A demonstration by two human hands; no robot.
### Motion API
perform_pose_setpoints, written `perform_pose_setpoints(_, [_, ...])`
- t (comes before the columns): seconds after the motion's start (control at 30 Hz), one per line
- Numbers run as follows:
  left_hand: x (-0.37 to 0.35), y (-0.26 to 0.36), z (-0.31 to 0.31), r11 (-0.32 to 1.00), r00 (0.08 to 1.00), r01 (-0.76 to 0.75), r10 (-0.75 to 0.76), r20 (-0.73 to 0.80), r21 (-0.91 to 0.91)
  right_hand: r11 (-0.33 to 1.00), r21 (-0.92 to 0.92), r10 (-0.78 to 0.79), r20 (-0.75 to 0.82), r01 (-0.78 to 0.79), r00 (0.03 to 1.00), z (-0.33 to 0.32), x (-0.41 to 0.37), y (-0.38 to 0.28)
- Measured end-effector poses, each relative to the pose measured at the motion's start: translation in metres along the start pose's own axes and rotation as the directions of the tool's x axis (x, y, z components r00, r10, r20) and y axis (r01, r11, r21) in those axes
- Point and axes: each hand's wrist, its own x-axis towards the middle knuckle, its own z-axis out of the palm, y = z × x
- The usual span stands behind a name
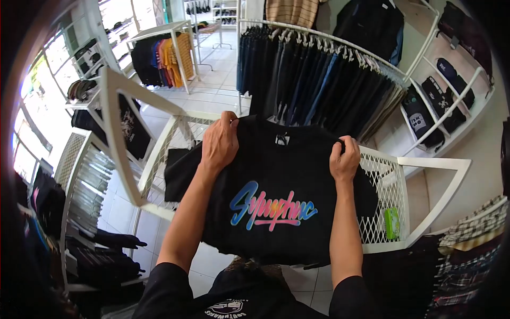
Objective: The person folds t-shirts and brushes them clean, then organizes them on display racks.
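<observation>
A black T-shirt (276, 165) with bright blue, pink and yellow script lettering hangs spread between my hands, its front facing me. My left hand (220, 139) is closed on the shirt at one shoulder, beside the collar. At the opposite shoulder, my right hand (344, 158) pinches the fabric. A small pale label shows inside the neckline. Behind and beneath the shirt stands a white metal mesh rack (390, 181), partly covered by it. On the mesh to the right lies a small green packet (392, 223).
Beyond the rack, dark trousers (303, 74) hang from a curved white rail. Colourful shirts (170, 58) hang at the back left. Bags (419, 114) rest on a wall shelf at right. Folded dark clothes (106, 266) lie at lower left, checked shirts (473, 239) at lower right.
</observation>
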Motion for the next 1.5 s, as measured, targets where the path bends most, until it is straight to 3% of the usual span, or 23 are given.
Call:
perform_pose_setpoints(0.17, [-0.029, 0.06, -0.1, 0.987, 0.982, -0.056, 0.082, -0.169, 0.151, 0.991, 0.023, -0.132, -0.075, 0.134, 0.988, -0.071, 0.012, -0.044])
perform_pose_setpoints(0.3, [-0.085, 0.104, -0.192, 0.956, 0.963, 0.024, 0.057, -0.265, 0.293, 0.94, 0.243, -0.249, 0.013, 0.239, 0.968, -0.133, 0.005, -0.097])
perform_pose_setpoints(0.47, [-0.161, 0.145, -0.297, 0.921, 0.931, 0.081, 0.067, -0.358, 0.381, 0.812, 0.514, -0.362, 0.069, 0.277, 0.93, -0.175, -0.017, -0.162])
perform_pose_setpoints(0.53, [-0.182, 0.164, -0.323, 0.919, 0.944, 0.155, -0.03, -0.327, 0.363, 0.749, 0.598, -0.395, 0.058, 0.285, 0.917, -0.186, -0.02, -0.177])
perform_pose_setpoints(0.6, [-0.199, 0.176, -0.353, 0.914, 0.941, 0.164, -0.032, -0.336, 0.371, 0.716, 0.654, -0.351, 0.034, 0.245, 0.936, -0.193, -0.021, -0.203])
perform_pose_setpoints(0.67, [-0.211, 0.181, -0.378, 0.887, 0.938, 0.19, -0.037, -0.345, 0.422, 0.672, 0.703, -0.497, 0.196, 0.232, 0.845, -0.186, -0.022, -0.219])
perform_pose_setpoints(0.7, [-0.218, 0.181, -0.389, 0.875, 0.933, 0.211, -0.047, -0.358, 0.435, 0.666, 0.713, -0.463, 0.161, 0.222, 0.872, -0.188, -0.019, -0.228])
perform_pose_setpoints(0.8, [-0.229, 0.173, -0.415, 0.849, 0.946, 0.197, -0.033, -0.324, 0.491, 0.612, 0.765, -0.396, 0.077, 0.201, 0.915, -0.187, -0.015, -0.257])
perform_pose_setpoints(0.87, [-0.239, 0.172, -0.431, 0.864, 0.952, 0.156, -0.003, -0.305, 0.478, 0.631, 0.756, -0.493, 0.217, 0.175, 0.843, -0.182, -0.019, -0.271])
perform_pose_setpoints(0.9, [-0.244, 0.177, -0.441, 0.861, 0.942, 0.278, -0.157, -0.298, 0.426, 0.629, 0.772, -0.402, 0.218, 0.095, 0.889, -0.184, -0.017, -0.279])
perform_pose_setpoints(0.93, [-0.247, 0.176, -0.446, 0.853, 0.938, 0.288, -0.159, -0.309, 0.435, 0.595, 0.789, -0.393, 0.119, 0.154, 0.912, -0.176, -0.018, -0.284])
perform_pose_setpoints(1.0, [-0.252, 0.173, -0.452, 0.938, 0.965, 0.173, -0.102, -0.24, 0.299, 0.642, 0.762, -0.439, 0.272, 0.087, 0.857, -0.181, -0.024, -0.297])
perform_pose_setpoints(1.03, [-0.256, 0.179, -0.463, 0.925, 0.952, 0.303, -0.282, -0.122, 0.229, 0.611, 0.781, -0.421, 0.186, 0.126, 0.888, -0.18, -0.026, -0.301])
perform_pose_setpoints(1.07, [-0.257, 0.178, -0.464, 0.951, 0.979, 0.201, -0.186, -0.084, 0.235, 0.599, 0.778, -0.401, 0.083, 0.192, 0.912, -0.175, -0.025, -0.3])
perform_pose_setpoints(1.1, [-0.26, 0.175, -0.47, 0.911, 0.945, 0.288, -0.321, 0.067, 0.295, 0.594, 0.793, -0.367, 0.118, 0.135, 0.923, -0.178, -0.026, -0.302])
perform_pose_setpoints(1.13, [-0.264, 0.169, -0.476, 0.86, 0.87, 0.358, -0.449, 0.206, 0.364, 0.589, 0.805, -0.333, 0.154, 0.078, 0.93, -0.182, -0.025, -0.301])
perform_pose_setpoints(1.17, [-0.271, 0.153, -0.476, 0.788, 0.779, 0.462, -0.58, 0.238, 0.406, 0.593, 0.801, -0.335, 0.154, 0.081, 0.93, -0.183, -0.025, -0.3])
perform_pose_setpoints(1.27, [-0.296, 0.094, -0.476, 0.728, 0.735, 0.461, -0.634, 0.242, 0.507, 0.598, 0.797, -0.379, 0.18, 0.091, 0.908, -0.185, -0.033, -0.292])
perform_pose_setpoints(1.33, [-0.301, 0.069, -0.476, 0.691, 0.736, 0.367, -0.625, 0.26, 0.622, 0.632, 0.764, -0.422, 0.202, 0.128, 0.884, -0.185, -0.039, -0.284])
perform_pose_setpoints(1.37, [-0.299, 0.066, -0.476, 0.613, 0.703, 0.334, -0.668, 0.244, 0.716, 0.622, 0.778, -0.407, 0.222, 0.091, 0.886, -0.186, -0.04, -0.28])
perform_pose_setpoints(1.4, [-0.297, 0.063, -0.474, 0.632, 0.676, 0.425, -0.697, 0.237, 0.648, 0.626, 0.776, -0.4, 0.239, 0.074, 0.885, -0.185, -0.041, -0.273])
perform_pose_setpoints(1.5, [-0.291, 0.057, -0.458, 0.591, 0.744, 0.389, -0.654, 0.138, 0.707, 0.67, 0.742, -0.382, 0.302, 0.036, 0.873, -0.192, -0.046, -0.261])
